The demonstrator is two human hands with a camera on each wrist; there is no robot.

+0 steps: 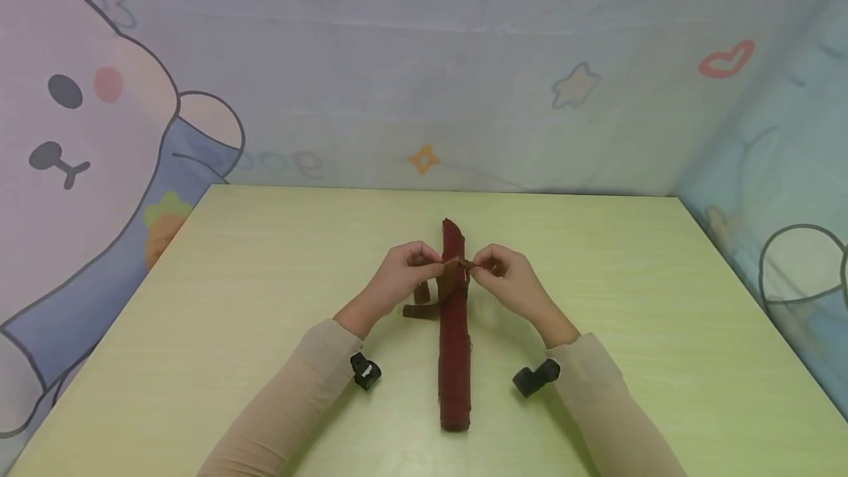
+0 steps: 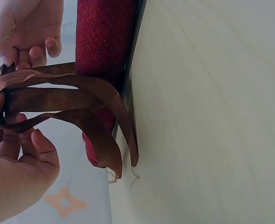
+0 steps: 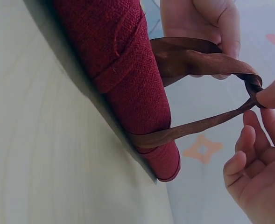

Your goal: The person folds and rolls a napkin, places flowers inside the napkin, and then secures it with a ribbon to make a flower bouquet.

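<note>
A dark red cloth roll (image 1: pixel 454 359) lies lengthwise on the table. A brown ribbon (image 1: pixel 449 282) goes round it towards its far end. On the left of the roll, my left hand (image 1: pixel 405 274) pinches the ribbon between thumb and fingertip. From the other side my right hand (image 1: pixel 510 278) pinches it too, other fingers curled in. The right wrist view shows the ribbon (image 3: pixel 193 128) pulled up off the roll, twisted where my right thumb and finger grip it. Two loose, frayed ribbon tails (image 2: pixel 102 151) hang beside the roll in the left wrist view.
The pale wooden table (image 1: pixel 265 241) reaches back to a printed cloth backdrop (image 1: pixel 464 79) with a cartoon bear, stars and hearts. Each wrist wears a small black camera, the left one (image 1: pixel 366 372) and the right one (image 1: pixel 536 377), over beige sleeves.
</note>
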